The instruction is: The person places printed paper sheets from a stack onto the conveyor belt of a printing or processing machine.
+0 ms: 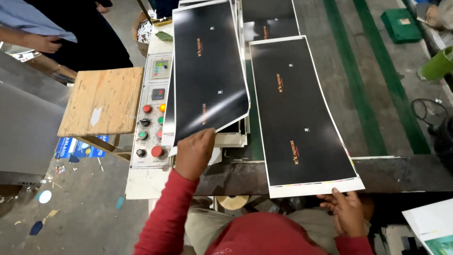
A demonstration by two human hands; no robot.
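While the left hand [194,153] in its red sleeve gripped the near corner of a big shiny black printed sheet [207,71], that sheet curved up and away from the fingers over a stack of the same sheets [234,137]. Just left of those fingers sat a white control panel with red, green and black round buttons [150,127], and past it a bare wooden board [103,100]. The right hand [348,212] pinched the white near edge of a second long black printed sheet [297,113], which lay flat, stretching away from the fingers. Far off to the upper left, another person's hand [43,43] showed.
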